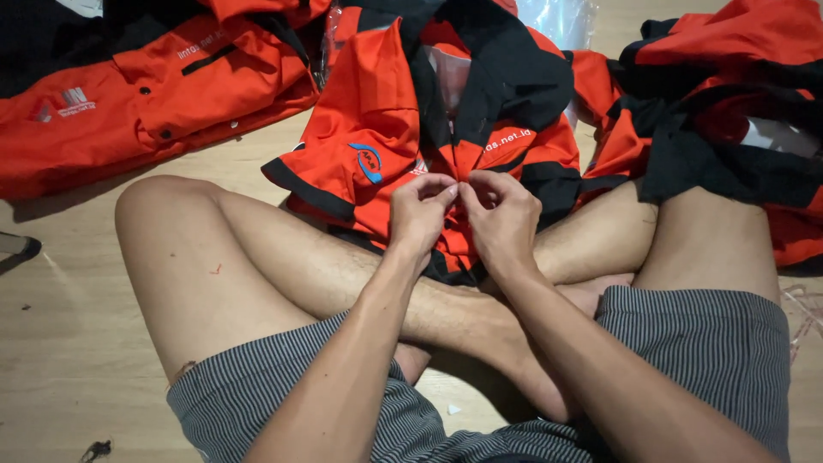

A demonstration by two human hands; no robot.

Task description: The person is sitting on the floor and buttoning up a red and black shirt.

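At frame centre, the left hand [418, 210] and right hand [503, 214] meet fingertip to fingertip, both pinching the front placket of the orange-and-black shirt [377, 129], whose length runs away toward the upper frame.

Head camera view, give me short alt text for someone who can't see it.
Both hands, left hand and right hand, pinch the front of an orange and black shirt lying over the person's crossed legs. More orange and black garments lie on the wooden floor.
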